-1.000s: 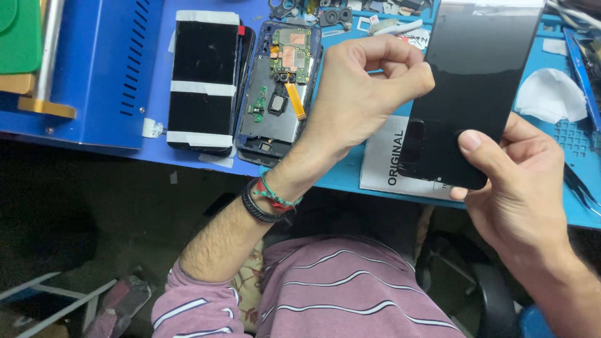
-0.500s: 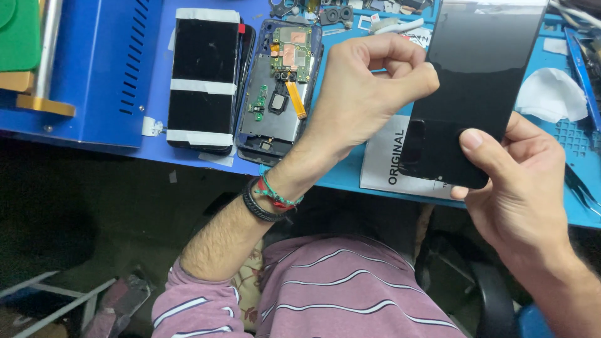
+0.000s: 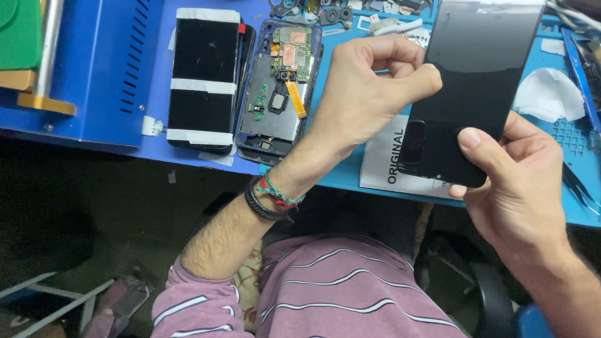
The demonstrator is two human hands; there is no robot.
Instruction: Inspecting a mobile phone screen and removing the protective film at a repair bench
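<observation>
- The right hand [image 3: 513,181] is gripping the near end of a black phone screen [image 3: 469,87], thumb pressed on its front face and the other fingers curled behind, holding it tilted up over the right part of the blue work mat [image 3: 338,169].
- The left hand [image 3: 369,94] is closed in a pinch at the screen's left edge, thumb and forefinger meeting against it; it may be nipping a thin protective film there, though nothing clear is showing between the fingertips.
- The screen is hanging in the air above a white printed card [image 3: 385,159], not resting on anything.
- What could go wrong: the panel is thin and held at one end only, so a hard pull at the edge could be bending or cracking it, or twisting it out of the right hand's grip onto the mat.
- The thumb on the glass could be leaving smears.
- Lying to the left are an opened phone body [image 3: 278,87] with its circuit board exposed and, just beside it, a taped-over black panel [image 3: 203,78].
- Small loose parts [image 3: 338,12] are sitting at the far edge, a crumpled white wipe [image 3: 548,94] at the right, and tweezers [image 3: 579,184] near the right hand; these are crowding any spot for setting the screen down.
- A blue machine housing [image 3: 106,69] is filling the far left.
</observation>
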